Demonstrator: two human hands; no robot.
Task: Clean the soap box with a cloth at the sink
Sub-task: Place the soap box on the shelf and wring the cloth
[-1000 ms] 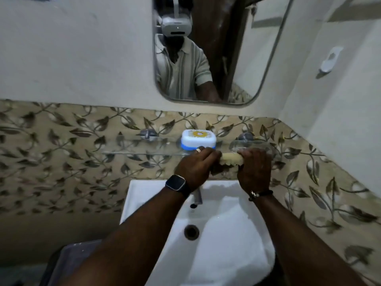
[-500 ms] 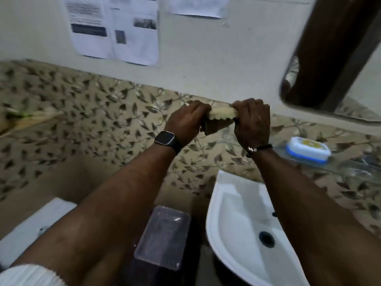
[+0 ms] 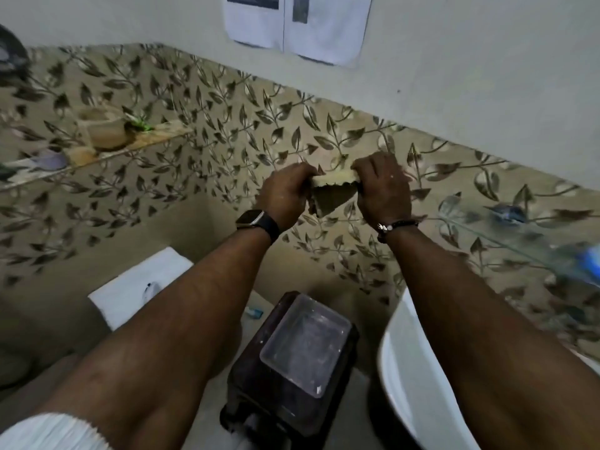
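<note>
My left hand (image 3: 285, 193) and my right hand (image 3: 383, 190) both grip a yellowish cloth (image 3: 334, 180), stretched and twisted between them, with a darker flap hanging below. They are held up in front of the leaf-patterned tiles, left of the white sink (image 3: 399, 368), whose rim shows at the lower right. The soap box (image 3: 590, 258) is a blue and white blur on the glass shelf (image 3: 487, 232) at the right edge, well away from both hands.
Below my hands stands a dark bin with a clear lid (image 3: 305, 349). A white toilet tank (image 3: 139, 287) is at the lower left. A second shelf (image 3: 97, 151) on the left wall holds small items. Papers (image 3: 298, 24) hang on the wall above.
The view has swung left. My hands, still gripping the cloth, have moved from above the sink to above the bin. The soap box has slid to the right edge.
</note>
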